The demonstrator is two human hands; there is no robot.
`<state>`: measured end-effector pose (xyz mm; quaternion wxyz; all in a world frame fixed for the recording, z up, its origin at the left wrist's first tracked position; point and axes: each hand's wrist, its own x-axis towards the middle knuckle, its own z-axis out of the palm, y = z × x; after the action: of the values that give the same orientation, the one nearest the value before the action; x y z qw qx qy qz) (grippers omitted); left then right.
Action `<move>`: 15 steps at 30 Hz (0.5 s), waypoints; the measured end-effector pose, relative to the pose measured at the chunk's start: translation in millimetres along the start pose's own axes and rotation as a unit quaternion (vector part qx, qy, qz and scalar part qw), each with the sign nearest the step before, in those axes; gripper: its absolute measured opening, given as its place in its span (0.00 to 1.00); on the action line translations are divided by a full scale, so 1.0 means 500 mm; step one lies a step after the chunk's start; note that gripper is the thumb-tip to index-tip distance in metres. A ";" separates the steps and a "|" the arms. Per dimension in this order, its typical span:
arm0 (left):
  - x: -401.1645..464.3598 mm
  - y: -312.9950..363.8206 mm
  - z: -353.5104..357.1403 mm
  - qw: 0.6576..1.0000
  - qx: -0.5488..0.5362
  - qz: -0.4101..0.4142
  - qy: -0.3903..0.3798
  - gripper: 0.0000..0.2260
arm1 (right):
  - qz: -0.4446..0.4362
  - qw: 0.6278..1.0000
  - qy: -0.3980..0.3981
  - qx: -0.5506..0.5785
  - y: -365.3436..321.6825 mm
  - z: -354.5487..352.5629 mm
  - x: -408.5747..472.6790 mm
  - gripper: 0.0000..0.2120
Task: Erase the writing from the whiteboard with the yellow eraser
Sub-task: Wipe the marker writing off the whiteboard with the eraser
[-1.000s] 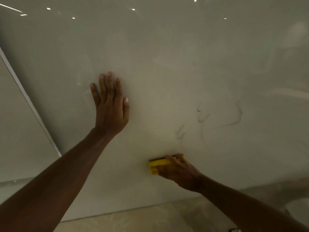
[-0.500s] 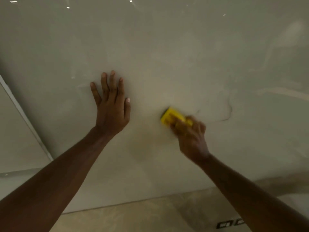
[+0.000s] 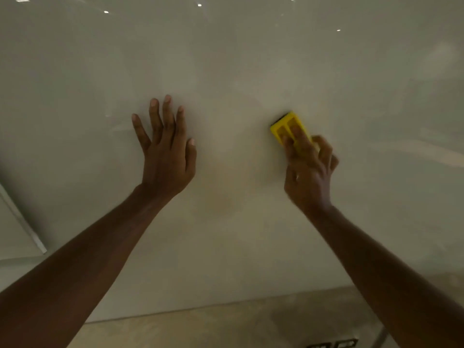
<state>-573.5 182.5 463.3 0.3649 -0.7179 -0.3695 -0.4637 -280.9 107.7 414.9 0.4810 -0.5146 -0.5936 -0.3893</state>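
A glossy whiteboard (image 3: pixel 238 59) fills most of the view. My right hand (image 3: pixel 308 172) presses the yellow eraser (image 3: pixel 286 128) flat against the board, right of centre, fingers laid over its back. The eraser's upper left end sticks out past my fingertips. My left hand (image 3: pixel 167 149) rests flat on the board to the left, fingers spread, holding nothing. No pen marks show on the board around the eraser; only a faint smudged patch.
The board's left edge (image 3: pixel 22 222) runs diagonally at lower left, with a pale wall beyond it. Below the board's bottom edge lies a beige floor (image 3: pixel 200 330). A dark object (image 3: pixel 331 344) peeks in at the bottom.
My right hand swept the eraser up from the lower board and to the right across the pen lines. Those lines are no longer visible. The left hand stayed put.
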 end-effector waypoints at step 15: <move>0.001 0.107 0.050 0.999 0.027 -0.029 -0.004 0.27 | -0.045 0.998 -0.052 0.002 0.225 -0.067 0.008 0.34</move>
<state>-517.1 179.7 446.6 0.3690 -0.6989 -0.4037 -0.4608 -164.3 95.6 422.8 0.4325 -0.5062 -0.6409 -0.3820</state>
